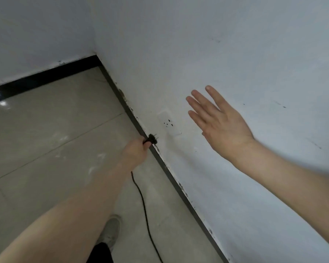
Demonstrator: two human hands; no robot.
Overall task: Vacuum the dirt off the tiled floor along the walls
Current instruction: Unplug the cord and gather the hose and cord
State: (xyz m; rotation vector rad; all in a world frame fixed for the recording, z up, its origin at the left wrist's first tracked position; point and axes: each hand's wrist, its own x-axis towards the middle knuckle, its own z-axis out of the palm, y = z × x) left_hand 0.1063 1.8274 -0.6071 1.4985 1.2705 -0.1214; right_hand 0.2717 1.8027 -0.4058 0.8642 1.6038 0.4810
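Gripping plug, left hand, seemingly outstretched

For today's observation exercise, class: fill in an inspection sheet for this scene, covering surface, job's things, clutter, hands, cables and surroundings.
Surface: beige tiled floor, glossy, with pale dusty smears.
Job's things: black plug, prongs bare, pointing at the white wall socket, not yet inserted. No vacuum in view.
Clutter: nothing seen.
Hands: left hand grips the plug; right hand open, fingers spread, in front of the wall.
Cables: black cord trails from the left hand across the floor.
Surroundings: white walls with scuffs, dark skirting with chipped paint, grey shoe.
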